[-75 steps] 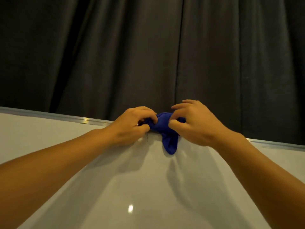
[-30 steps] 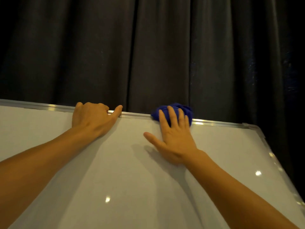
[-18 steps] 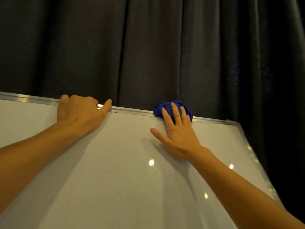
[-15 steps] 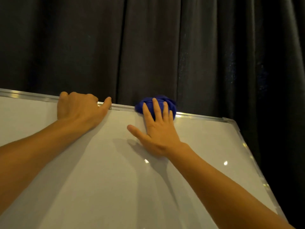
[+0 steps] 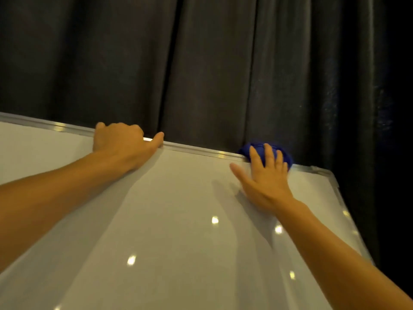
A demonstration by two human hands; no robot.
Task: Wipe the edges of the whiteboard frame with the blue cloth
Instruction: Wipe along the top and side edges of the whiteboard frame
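The whiteboard (image 5: pixel 169 220) fills the lower view, with a silver metal frame (image 5: pixel 196 151) along its top edge and a rounded corner at the right. A bunched blue cloth (image 5: pixel 257 149) sits on the top frame close to that corner. My right hand (image 5: pixel 263 177) lies flat on the board with its fingers pressing the cloth onto the frame. My left hand (image 5: pixel 123 144) curls over the top frame further left, its fingers hooked behind the edge and the thumb along the rail.
A dark pleated curtain (image 5: pixel 201 63) hangs right behind the board. The board's right frame edge (image 5: pixel 348 220) slopes down at the right, with darkness beyond it. Light spots reflect off the board's surface.
My right hand has slid the cloth to the right along the top frame, nearer the right corner. My left hand stays gripping the top frame. Earlier, both hands bunched the cloth.
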